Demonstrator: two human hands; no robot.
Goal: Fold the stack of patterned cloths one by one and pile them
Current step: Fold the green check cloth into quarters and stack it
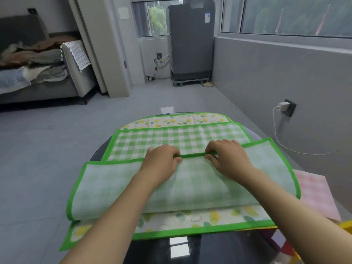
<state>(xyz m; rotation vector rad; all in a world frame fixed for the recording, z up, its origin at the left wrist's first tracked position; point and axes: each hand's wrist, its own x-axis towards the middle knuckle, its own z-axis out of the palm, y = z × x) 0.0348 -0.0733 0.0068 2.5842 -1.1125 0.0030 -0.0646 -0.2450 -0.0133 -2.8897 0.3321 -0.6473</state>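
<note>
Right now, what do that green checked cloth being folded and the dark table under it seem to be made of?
The green checked cloth looks like thin woven or non-woven fabric with a matte finish: it bends softly at the fold, its turned-over side shows a paler check, and a bright green binding runs along its edge. The dark table looks like glass or polished stone, glossy: it mirrors bright window shapes. Which of the two, I cannot tell.

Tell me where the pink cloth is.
In the head view the pink cloth lies at the right edge of the dark table, partly under the green checked cloth that both hands are folding.
</note>
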